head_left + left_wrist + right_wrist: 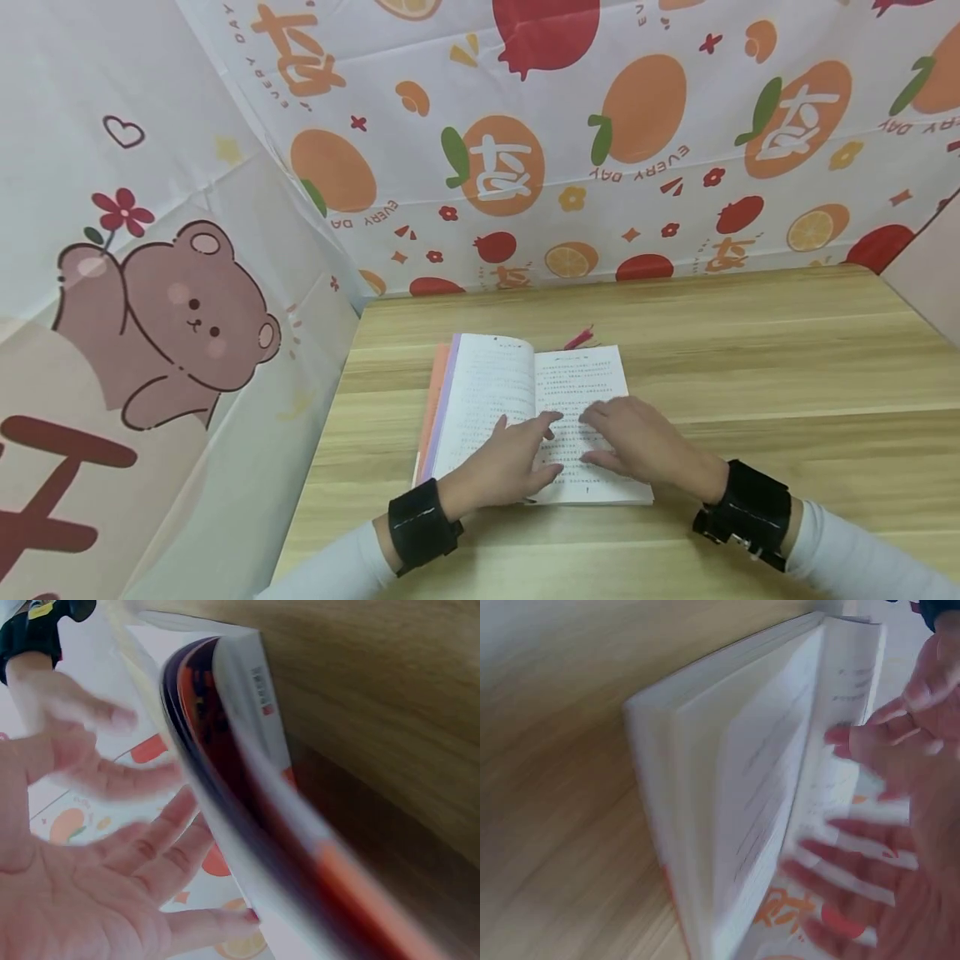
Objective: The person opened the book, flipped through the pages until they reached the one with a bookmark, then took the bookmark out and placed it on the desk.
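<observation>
Nearest to us in the head view: two white sleeves with black wrist bands, forearms coming in from the bottom edge. Left hand (504, 467) lies flat on the lower part of the book (525, 400), fingers straight and spread, tips near the gutter. Right hand (637, 446) lies flat on the right page, fingers straight and pointing left toward the gutter, close to the left fingertips. Neither hand grasps anything; both press down with loose, extended fingers.

Book: open, face up, on the worktop (750, 375), left of centre and near the left edge. Spine runs away from us, so the long axis of each page points from the near edge toward the back wall, tilted slightly left at the top. Text lines run across. Left page stack is thicker; orange and purple cover edges show beneath it on the left side. A red bookmark ribbon (579, 338) sticks out past the top edge, lying on the wood.

Wrist views are blurred: the left one shows the spine edge and orange cover, the right one the page block standing partly open.

Behind: fruit-print cloth (637, 125); to the left, a bear-print cloth (172, 325).
</observation>
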Tool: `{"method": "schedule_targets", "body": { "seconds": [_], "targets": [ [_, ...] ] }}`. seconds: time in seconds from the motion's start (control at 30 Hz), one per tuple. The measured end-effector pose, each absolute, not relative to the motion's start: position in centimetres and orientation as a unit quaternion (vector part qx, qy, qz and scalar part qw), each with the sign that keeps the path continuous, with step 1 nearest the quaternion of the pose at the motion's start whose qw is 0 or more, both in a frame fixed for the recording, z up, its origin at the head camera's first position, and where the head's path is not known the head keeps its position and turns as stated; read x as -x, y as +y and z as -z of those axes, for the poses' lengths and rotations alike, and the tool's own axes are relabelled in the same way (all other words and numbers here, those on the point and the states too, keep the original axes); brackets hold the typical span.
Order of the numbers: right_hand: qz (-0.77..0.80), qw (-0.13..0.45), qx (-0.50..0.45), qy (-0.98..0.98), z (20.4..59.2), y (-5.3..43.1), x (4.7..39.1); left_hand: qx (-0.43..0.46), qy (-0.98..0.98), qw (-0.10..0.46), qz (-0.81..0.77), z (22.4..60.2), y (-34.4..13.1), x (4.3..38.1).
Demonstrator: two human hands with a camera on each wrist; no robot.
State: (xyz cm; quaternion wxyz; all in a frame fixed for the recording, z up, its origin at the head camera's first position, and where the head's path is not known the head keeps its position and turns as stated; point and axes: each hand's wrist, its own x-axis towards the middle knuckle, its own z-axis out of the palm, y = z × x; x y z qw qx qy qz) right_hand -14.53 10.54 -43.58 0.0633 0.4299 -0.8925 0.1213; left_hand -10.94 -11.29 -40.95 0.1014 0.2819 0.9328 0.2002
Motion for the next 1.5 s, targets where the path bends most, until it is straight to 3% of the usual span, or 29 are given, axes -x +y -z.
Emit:
{"method": "schedule_targets", "body": {
  "seconds": [0.17,0.27,0.77,1.3,1.4,1.5],
  "targets": [
    [-0.115,-0.066,-0.439,-0.889,44.2,11.3,13.3,-0.296,0.941,0.109,-0.124,41.4,-11.9,10.6],
    [-0.114,-0.103,-0.423,-0.893,44.2,11.5,12.9,-0.303,0.945,0.099,-0.074,42.0,-12.3,10.5],
    [-0.093,-0.086,-0.440,-0.889,44.0,11.3,12.9,-0.268,0.961,0.064,-0.026,43.2,-13.0,10.9],
    [-0.097,-0.099,-0.440,-0.887,43.4,11.2,13.1,-0.264,0.959,0.100,-0.038,42.5,-13.2,11.3],
    [-0.087,-0.067,-0.449,-0.887,43.0,11.1,13.2,-0.264,0.957,0.109,-0.044,42.6,-13.1,11.4],
    [-0.087,0.014,-0.429,-0.899,42.6,10.9,13.4,-0.262,0.956,0.121,-0.051,42.7,-12.8,11.4]
  ]
}}
